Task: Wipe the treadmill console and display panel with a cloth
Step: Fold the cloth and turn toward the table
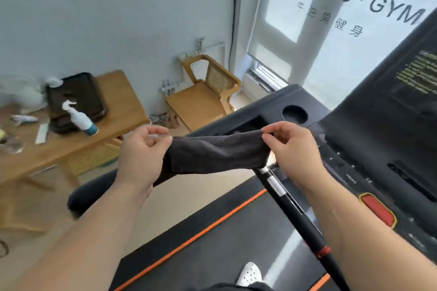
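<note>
Left hand (pixel 142 149) and right hand (pixel 293 146) each pinching dark cloth (pixel 215 152), stretched beside treadmill console (pixel 369 139)

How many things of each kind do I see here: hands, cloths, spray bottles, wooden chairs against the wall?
Hands: 2, left and right
Cloth: 1
Spray bottle: 1
Wooden chair: 1
Total: 5

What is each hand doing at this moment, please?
Left hand: closed, pinching one end of the dark cloth.
Right hand: closed, pinching the other end of the cloth.
</note>
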